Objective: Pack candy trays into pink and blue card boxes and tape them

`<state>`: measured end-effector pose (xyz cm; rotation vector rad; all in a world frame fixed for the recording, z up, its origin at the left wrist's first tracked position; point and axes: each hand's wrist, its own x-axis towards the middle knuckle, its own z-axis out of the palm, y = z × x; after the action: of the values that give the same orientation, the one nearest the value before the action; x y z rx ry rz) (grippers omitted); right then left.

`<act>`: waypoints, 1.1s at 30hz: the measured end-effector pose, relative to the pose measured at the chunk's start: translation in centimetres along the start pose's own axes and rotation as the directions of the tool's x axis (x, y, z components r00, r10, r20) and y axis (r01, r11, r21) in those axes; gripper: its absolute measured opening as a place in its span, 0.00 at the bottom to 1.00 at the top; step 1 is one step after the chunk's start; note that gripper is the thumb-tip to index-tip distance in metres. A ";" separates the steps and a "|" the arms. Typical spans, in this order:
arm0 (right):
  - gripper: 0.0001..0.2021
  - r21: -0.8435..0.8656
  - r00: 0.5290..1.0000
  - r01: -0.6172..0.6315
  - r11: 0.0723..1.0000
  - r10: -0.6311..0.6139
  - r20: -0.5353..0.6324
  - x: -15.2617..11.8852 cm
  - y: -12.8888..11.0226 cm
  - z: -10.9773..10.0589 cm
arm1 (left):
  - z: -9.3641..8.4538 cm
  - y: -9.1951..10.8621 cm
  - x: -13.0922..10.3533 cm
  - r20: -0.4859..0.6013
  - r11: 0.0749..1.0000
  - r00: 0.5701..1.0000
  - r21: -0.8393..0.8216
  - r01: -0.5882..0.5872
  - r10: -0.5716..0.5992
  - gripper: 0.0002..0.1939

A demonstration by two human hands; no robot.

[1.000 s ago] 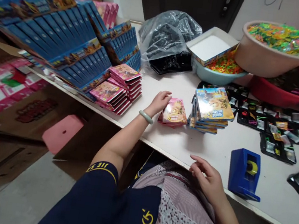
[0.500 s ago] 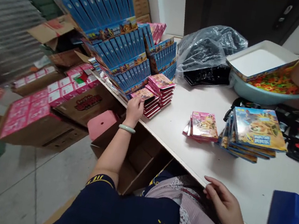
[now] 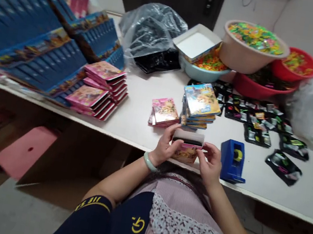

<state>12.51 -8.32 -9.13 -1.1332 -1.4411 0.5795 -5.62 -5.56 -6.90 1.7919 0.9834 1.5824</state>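
A small pink printed box (image 3: 184,154) is upright at the table's front edge, its top open and dark inside. My left hand (image 3: 166,147), with a pale green bangle at the wrist, grips its left side, thumb at the front rim. On the opposite side, my right hand (image 3: 210,164) holds the box with thumb and fingers. Just behind are a short pile of flat pink cartons (image 3: 165,111) and a pile of blue cartons (image 3: 202,100). A blue tape dispenser (image 3: 230,162) stands right of my right hand.
Open-ended pink boxes (image 3: 88,96) are stacked at left beside tall blue display boxes (image 3: 37,43). Farther back are a plastic bag (image 3: 152,33) and basins of colourful bits, including a beige one (image 3: 235,52). Black packets (image 3: 283,167) lie at right; a pink stool (image 3: 28,150) stands below.
My left hand has moved right from the pink box stack. My right hand has come up from the table edge, and both now hold one pink box. The view has swung right.
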 end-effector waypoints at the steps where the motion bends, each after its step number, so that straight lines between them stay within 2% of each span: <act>1: 0.16 -0.007 1.000 -0.012 1.000 0.012 -0.016 -0.1 0.7 -0.5 | 0.7 -0.8 -0.6 -0.004 0.999 1.000 -0.044 0.015 -0.015 0.24; 2: 0.15 -0.015 1.000 -0.018 1.000 0.018 -0.011 -0.2 1.3 -1.1 | 1.1 -1.4 -1.1 0.010 0.998 1.000 -0.063 0.026 -0.025 0.25; 4: 0.14 -0.038 0.999 -0.001 0.999 0.003 0.034 -0.3 1.7 -2.2 | 1.0 -2.0 -1.8 0.063 0.999 0.998 -0.029 0.032 -0.031 0.19; 7: 0.10 -0.059 0.989 0.074 0.995 -0.066 0.132 0.0 1.1 -3.3 | 0.2 -1.5 -1.7 0.153 0.999 0.988 0.038 -0.008 0.002 0.11; 9: 0.07 -0.070 0.986 0.086 0.994 -0.075 0.150 0.5 0.3 -3.4 | 0.0 -0.9 -1.1 0.151 0.999 0.988 0.045 -0.009 0.002 0.07; 11: 0.05 -0.063 0.993 -0.001 0.998 0.009 0.122 1.1 -0.4 -3.2 | 0.1 -0.4 -0.5 0.118 0.997 0.990 0.020 0.076 -0.078 0.07; 14: 0.07 0.058 0.980 -0.186 0.981 0.181 0.077 1.7 -0.9 -2.9 | 0.2 -0.3 0.0 0.117 0.973 0.972 -0.084 0.214 -0.204 0.13; 16: 0.09 0.105 0.976 -0.198 0.975 0.186 0.115 1.8 -1.1 -3.1 | -0.1 -0.4 0.2 0.183 0.978 0.973 -0.127 0.166 -0.141 0.14; 20: 0.06 0.025 0.965 -0.068 0.997 0.059 0.255 1.5 -1.7 -4.0 | -0.6 -0.3 0.4 0.339 0.986 0.935 -0.158 -0.055 0.106 0.11; 22: 0.06 -0.025 0.967 -0.017 1.000 0.022 0.253 1.5 -2.1 -4.0 | -0.6 -0.1 0.4 0.344 0.988 0.933 -0.144 -0.063 0.110 0.11; 24: 0.04 -0.066 0.974 0.010 0.998 0.006 0.227 1.5 -2.6 -3.7 | -0.3 0.2 0.4 0.323 0.993 0.946 -0.122 0.001 0.039 0.09; 28: 0.02 -0.071 0.979 -0.038 0.997 0.052 0.199 1.8 -3.3 -2.9 | 0.3 0.6 0.7 0.291 0.985 0.950 -0.098 0.143 -0.109 0.05; 30: 0.02 -0.073 0.979 -0.032 0.997 0.046 0.198 1.8 -3.5 -2.9 | 0.2 0.6 1.0 0.309 0.987 0.948 -0.116 0.115 -0.074 0.03; 33: 0.03 -0.108 0.968 0.079 0.991 -0.050 0.247 1.5 -3.2 -3.7 | -0.9 0.4 1.2 0.391 0.991 0.917 -0.129 -0.027 0.075 0.05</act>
<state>15.14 -9.26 -4.85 -1.1307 -1.7370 0.6112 -6.37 -4.87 -5.74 1.9603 0.6402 1.2080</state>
